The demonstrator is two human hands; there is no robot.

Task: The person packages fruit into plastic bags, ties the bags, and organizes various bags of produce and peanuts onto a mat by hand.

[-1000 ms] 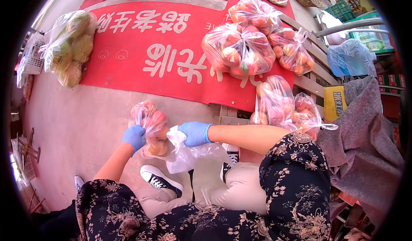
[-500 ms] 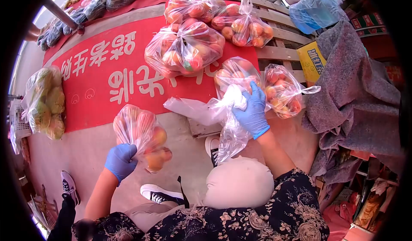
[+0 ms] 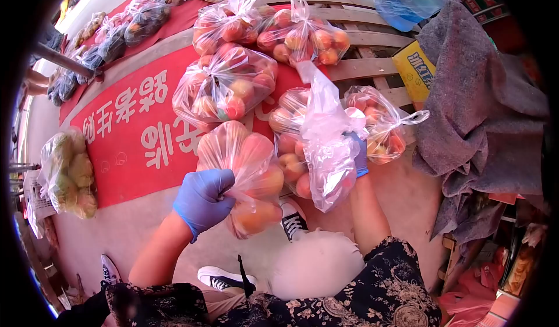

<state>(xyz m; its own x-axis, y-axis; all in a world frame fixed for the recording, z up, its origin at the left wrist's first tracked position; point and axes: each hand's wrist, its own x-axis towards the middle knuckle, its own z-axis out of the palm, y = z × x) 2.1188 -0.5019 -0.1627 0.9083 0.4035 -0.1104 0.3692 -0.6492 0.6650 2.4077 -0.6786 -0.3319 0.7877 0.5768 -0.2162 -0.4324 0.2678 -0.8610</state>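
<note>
My left hand (image 3: 204, 202), in a blue glove, is closed around the gathered plastic of a clear bag of red-and-yellow fruit (image 3: 247, 176), perhaps peaches or nectarines. This bag hangs in front of me, close to the stacked bags. On the right, my blue-gloved right hand (image 3: 360, 155) grips a roll of plastic bags (image 3: 329, 146), whose loose film hides most of the fingers. Just behind that film is another bag of fruit (image 3: 288, 152). A knotted bag of fruit (image 3: 378, 123) lies beyond my right hand.
Several tied fruit bags (image 3: 227, 85) lie on a red printed cloth (image 3: 131, 129) and a wooden slatted pallet (image 3: 364, 68). A bag of green produce (image 3: 70, 173) is at left. At right, a grey blanket (image 3: 471, 106) drapes beside a yellow box (image 3: 414, 71).
My left hand has brought its fruit bag rightward, nearer the other bags. The roll's loose film now stands up in front of my right hand. The view has shifted slightly.
</note>
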